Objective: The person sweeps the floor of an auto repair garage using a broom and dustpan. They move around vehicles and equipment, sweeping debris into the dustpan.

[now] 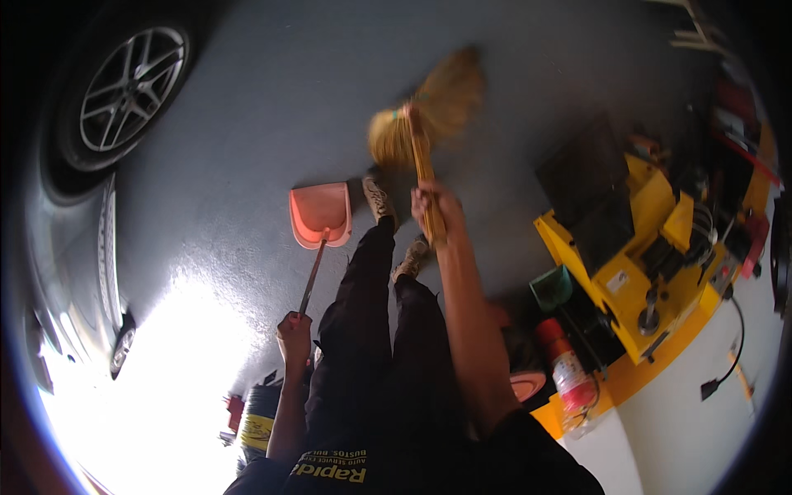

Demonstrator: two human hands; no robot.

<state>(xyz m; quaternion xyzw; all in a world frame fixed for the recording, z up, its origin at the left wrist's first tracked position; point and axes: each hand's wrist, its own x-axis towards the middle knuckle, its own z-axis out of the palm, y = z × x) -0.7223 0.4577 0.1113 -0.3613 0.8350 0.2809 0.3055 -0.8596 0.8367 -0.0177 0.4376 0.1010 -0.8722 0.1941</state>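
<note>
My left hand (294, 334) is closed around the thin handle of a dustpan (320, 206). Its pinkish-orange pan rests on the grey floor, left of my shoes. In my right hand (437, 205) is the short bundled handle of a straw broom (396, 139), gripped with wrapped fingers. The broom's bristles fan out ahead of my feet, partly blurred by motion, beyond and to the right of the pan. Whether any dirt lies in the pan or by the bristles, I cannot make out.
A car wheel (132, 89) and the car's side fill the left. On the right stands a yellow machine (610, 285) with a cable hanging off it. A red cylinder (563, 355) and a green scoop-like item (551, 289) are beside it. Bright light covers the lower left floor.
</note>
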